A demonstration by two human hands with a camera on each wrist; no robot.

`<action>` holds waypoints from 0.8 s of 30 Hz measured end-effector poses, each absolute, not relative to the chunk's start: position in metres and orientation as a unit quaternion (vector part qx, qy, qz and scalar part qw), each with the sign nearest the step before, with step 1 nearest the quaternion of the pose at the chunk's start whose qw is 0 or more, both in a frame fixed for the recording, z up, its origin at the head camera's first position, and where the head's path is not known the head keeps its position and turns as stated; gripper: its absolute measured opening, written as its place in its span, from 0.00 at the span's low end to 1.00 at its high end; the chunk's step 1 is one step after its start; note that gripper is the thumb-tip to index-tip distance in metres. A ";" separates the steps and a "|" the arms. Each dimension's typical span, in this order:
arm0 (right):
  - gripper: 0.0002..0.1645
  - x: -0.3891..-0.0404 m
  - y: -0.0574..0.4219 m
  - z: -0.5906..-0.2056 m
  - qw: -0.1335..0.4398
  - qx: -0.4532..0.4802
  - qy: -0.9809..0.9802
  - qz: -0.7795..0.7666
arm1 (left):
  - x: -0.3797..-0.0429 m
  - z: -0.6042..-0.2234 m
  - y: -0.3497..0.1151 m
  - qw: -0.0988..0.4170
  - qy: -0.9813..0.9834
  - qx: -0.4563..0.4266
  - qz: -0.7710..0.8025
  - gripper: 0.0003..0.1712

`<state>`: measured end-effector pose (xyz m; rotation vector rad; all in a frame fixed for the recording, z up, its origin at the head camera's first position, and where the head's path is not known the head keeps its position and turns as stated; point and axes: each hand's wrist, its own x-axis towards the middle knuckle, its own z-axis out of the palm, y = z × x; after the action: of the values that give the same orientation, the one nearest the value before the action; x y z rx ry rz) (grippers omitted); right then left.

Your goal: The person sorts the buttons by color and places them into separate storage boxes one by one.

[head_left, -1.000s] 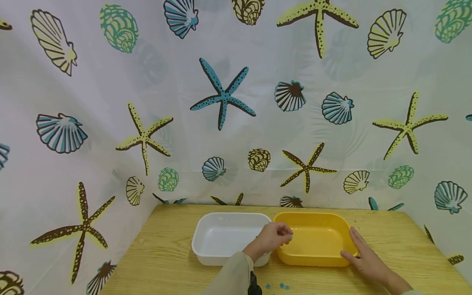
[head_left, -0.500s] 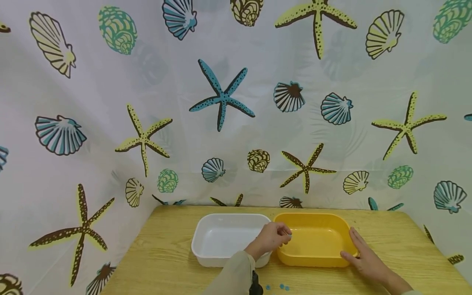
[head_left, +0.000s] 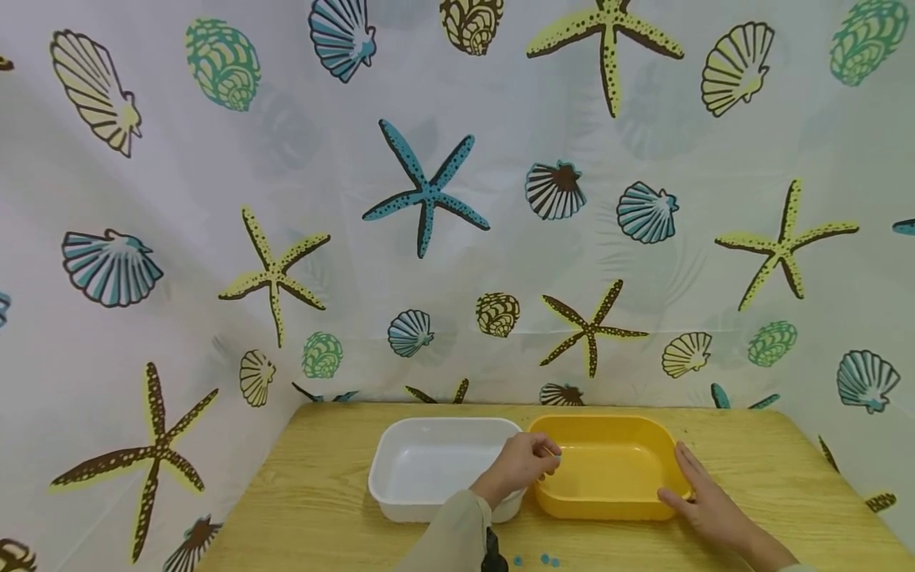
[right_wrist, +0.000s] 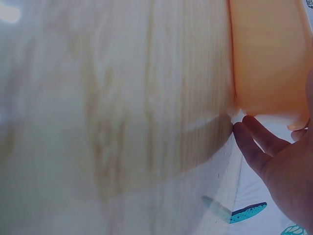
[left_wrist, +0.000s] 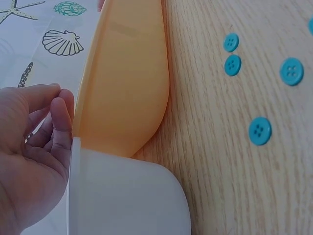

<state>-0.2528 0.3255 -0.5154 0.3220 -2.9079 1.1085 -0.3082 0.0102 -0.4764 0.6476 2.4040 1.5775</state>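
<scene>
My left hand (head_left: 520,461) is above the seam between the white basin (head_left: 389,508) and the yellow basin (head_left: 608,508). Its thumb and fingers pinch a small blue button (head_left: 557,455) just over the yellow basin's left end. In the left wrist view that button is hidden behind the fingers. My right hand (head_left: 711,496) rests against the right end of the yellow basin, fingers fairly straight and thumb spread toward the front corner. In the right wrist view its fingertips (right_wrist: 248,121) touch the basin's lower outside edge.
Several loose blue buttons (left_wrist: 260,130) lie on the wooden table (head_left: 307,492) in front of the basins. Both basins stand side by side, touching. A white curtain (head_left: 500,254) printed with shells and starfish closes off the back and sides.
The head view has shifted slightly. Both hands hold nearly the same places, with the button still pinched in the left and the right still against the yellow basin.
</scene>
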 end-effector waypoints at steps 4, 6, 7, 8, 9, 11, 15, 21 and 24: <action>0.53 -0.252 0.325 -0.516 0.008 0.102 -0.930 0.353 | -0.309 -0.478 0.010 0.096 0.811 0.216 0.535 0.05; 0.53 -0.251 0.325 -0.515 0.009 0.102 -0.930 0.354 | -0.310 -0.480 0.010 0.097 0.811 0.216 0.535 0.05; 0.53 -0.251 0.324 -0.515 0.010 0.103 -0.929 0.355 | -0.311 -0.480 0.010 0.097 0.811 0.214 0.535 0.06; 0.53 -0.250 0.324 -0.515 0.011 0.104 -0.929 0.355 | -0.311 -0.481 0.010 0.097 0.811 0.213 0.536 0.06; 0.52 -0.250 0.324 -0.515 0.012 0.105 -0.929 0.356 | -0.311 -0.481 0.010 0.097 0.812 0.212 0.536 0.05; 0.52 -0.250 0.324 -0.515 0.013 0.106 -0.928 0.357 | -0.312 -0.481 0.011 0.098 0.811 0.208 0.538 0.06; 0.52 -0.250 0.325 -0.515 0.009 0.104 -0.928 0.357 | -0.313 -0.480 0.011 0.100 0.810 0.200 0.542 0.05; 0.53 -0.252 0.325 -0.515 0.005 0.097 -0.930 0.355 | -0.313 -0.478 0.013 0.098 0.806 0.189 0.553 0.07; 0.53 -0.252 0.325 -0.515 0.006 0.095 -0.930 0.354 | -0.313 -0.478 0.013 0.098 0.798 0.181 0.567 0.08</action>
<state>-0.2523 0.3251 -0.5151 0.2973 -2.9124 1.1076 -0.3130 0.0131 -0.4776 0.5354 2.3605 1.6773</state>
